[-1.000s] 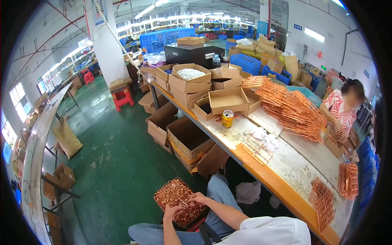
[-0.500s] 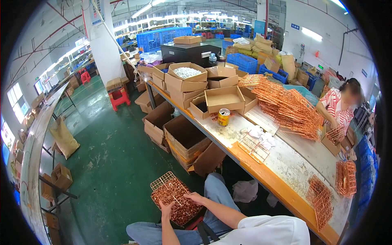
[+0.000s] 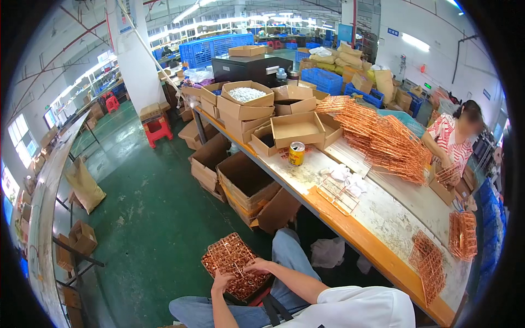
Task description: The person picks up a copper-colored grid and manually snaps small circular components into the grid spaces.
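Note:
A copper-coloured wire rack (image 3: 232, 250) lies tilted over a box filled with small copper-coloured pieces (image 3: 239, 285), by my lap. My left hand (image 3: 222, 281) is closed at the rack's near side, its thumb and fingers on the wires. To its right my right hand (image 3: 257, 266) is also closed on the rack's near edge; its fingertips are partly hidden. Whether a small piece is also pinched there is too fine to make out.
On the workbench (image 3: 383, 240) at my right are a yellow can (image 3: 296, 154), a single wire frame (image 3: 338, 197), cardboard boxes (image 3: 298, 130) and a pile of copper-coloured racks (image 3: 377, 139). A co-worker (image 3: 453, 136) handles racks across it. Large open cartons (image 3: 246, 183) stand below.
The rack has turned slightly, its far end shifting right. My right hand has moved a little left, closer to my left hand. The whole view has shifted slightly.

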Tool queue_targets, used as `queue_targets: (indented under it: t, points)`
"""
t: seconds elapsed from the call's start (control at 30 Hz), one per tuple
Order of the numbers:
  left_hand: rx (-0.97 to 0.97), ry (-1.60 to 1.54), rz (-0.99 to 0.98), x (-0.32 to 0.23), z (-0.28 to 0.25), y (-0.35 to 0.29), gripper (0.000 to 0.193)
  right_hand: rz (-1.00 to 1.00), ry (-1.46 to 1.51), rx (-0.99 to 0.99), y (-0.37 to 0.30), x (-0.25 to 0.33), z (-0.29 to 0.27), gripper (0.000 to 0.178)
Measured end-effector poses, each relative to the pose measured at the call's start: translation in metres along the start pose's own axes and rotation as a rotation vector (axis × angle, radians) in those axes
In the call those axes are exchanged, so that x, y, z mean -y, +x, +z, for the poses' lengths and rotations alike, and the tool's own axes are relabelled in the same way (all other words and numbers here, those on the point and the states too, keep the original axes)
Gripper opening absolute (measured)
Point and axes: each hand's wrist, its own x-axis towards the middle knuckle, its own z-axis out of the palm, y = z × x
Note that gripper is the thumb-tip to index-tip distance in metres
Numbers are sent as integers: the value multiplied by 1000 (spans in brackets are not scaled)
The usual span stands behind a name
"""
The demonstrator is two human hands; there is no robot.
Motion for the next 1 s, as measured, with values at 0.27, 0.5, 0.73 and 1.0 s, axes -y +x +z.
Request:
queue_targets:
  t: [0.27, 0.5, 0.73, 1.0]
  points:
    - [-12, -238, 3, -3, 7, 3, 55, -109, 19, -120, 0, 2, 0, 24]
    - [31, -415, -4, -7, 7, -1, 74, -29, 36, -152, -6, 8, 2, 26]
    - [29, -341, 88, -4, 8, 2, 60, 78, 150, 28, 2, 0, -4, 22]
    - [48, -259, 26, 3, 6, 6, 56, 62, 249, 33, 20, -13, -11, 18]
